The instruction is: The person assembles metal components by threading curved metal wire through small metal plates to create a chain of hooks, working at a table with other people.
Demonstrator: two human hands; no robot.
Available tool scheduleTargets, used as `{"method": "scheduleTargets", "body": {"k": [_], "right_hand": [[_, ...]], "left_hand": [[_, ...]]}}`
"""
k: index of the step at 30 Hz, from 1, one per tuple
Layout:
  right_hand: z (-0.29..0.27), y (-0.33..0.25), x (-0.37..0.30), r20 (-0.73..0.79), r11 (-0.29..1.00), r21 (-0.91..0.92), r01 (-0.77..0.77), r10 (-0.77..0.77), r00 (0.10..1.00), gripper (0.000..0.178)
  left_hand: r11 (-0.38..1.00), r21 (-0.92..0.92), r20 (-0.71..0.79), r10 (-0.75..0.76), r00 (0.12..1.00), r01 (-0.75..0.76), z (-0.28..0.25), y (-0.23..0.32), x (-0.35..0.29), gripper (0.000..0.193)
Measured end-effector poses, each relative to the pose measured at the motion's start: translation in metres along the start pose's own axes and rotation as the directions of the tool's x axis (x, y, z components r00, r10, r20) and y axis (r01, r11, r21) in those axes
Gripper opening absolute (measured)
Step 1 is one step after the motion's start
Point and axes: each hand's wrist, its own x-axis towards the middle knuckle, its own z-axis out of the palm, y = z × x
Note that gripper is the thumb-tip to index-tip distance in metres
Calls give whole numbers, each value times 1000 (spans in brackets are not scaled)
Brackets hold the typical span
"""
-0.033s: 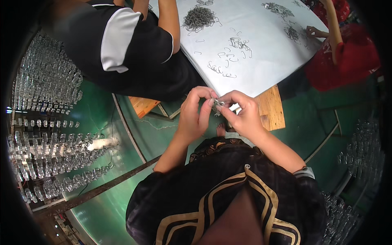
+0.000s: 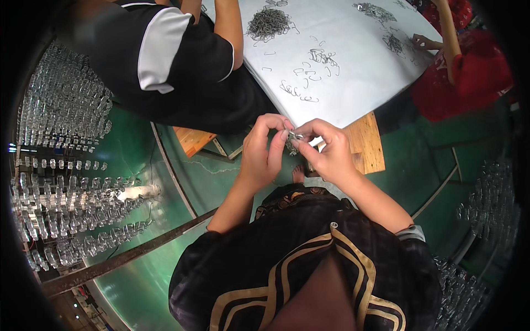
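Just off the near corner of the white table (image 2: 353, 99), my left hand (image 2: 260, 150) and my right hand (image 2: 333, 153) meet, thumbs and fingertips pinched together. Between them is a small cluster of linked metal wire hooks (image 2: 291, 146), partly covered by the fingers. A short end of it dangles below my fingertips. On the table nearest my hands lie loose bent wire hooks (image 2: 298, 95), with a small heap of hooks (image 2: 323, 57) farther back.
A large pile of wire pieces (image 2: 269, 25) lies at the far left of the table. One person in black (image 2: 199, 83) sits at left, another in red (image 2: 461, 77) at right. Wooden stools (image 2: 367, 143) stand beside the table. Racks of hanging clear pieces (image 2: 66, 99) fill the left side.
Both hands stay pinched at the same place, with only a very slight shift of the fingers and the metal pieces. The view has moved a little.
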Motion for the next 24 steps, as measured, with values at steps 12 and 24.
{"method": "scheduleTargets", "body": {"k": [12, 24], "right_hand": [[-41, 113, -214, -231, 809, -158, -567, 528, 818, 29], [45, 160, -601, -535, 152, 409, -900, 839, -102, 28]], "left_hand": [[970, -226, 8, 97, 995, -93, 7, 88, -36, 7], [883, -456, 258, 247, 934, -108, 21, 163, -75, 8]]}}
